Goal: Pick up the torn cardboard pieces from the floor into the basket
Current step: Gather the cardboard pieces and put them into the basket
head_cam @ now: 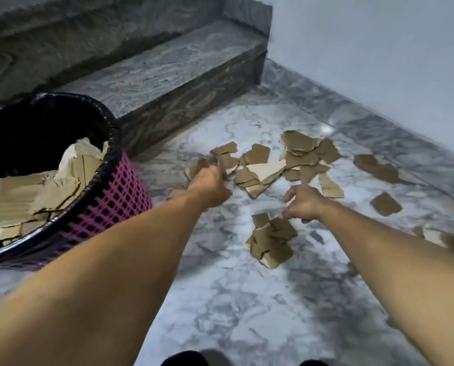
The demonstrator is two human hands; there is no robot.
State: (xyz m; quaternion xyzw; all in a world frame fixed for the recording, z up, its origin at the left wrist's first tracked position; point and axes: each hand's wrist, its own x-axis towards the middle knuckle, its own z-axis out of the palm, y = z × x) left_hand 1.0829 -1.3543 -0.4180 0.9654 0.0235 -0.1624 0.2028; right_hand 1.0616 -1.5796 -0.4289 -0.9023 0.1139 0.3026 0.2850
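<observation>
The marble floor [247,299] runs out to a grey stone step [168,75] at the far left and a pale wall [379,48] at the far right. At near left stands the pink mesh basket [120,207], lined with a black bag and already well loaded with big torn sheets.

The torn cardboard pieces are still on the floor in three lots: the widest scatter [286,162] at far centre, a smaller heap [270,241] nearer in, and loose strays [385,204] off to the right.

To my eye the step in hand is gathering. It would go best by raking the scraps together into a stack, then clamping the stack between both palms and lifting once, not ferrying bits singly. The basket is just to the left, so a short swing will do. Thin flat scraps cling to smooth stone, so a nail under an edge will likely help.

The left hand [210,188] reaches into the left edge of the far scatter, fingers curled down among the scraps; whether they actually pinch one I cannot tell, for blur. The right hand [303,204] hovers with fingers spread and bent, holding nothing, the small heap just below its fingertips.
</observation>
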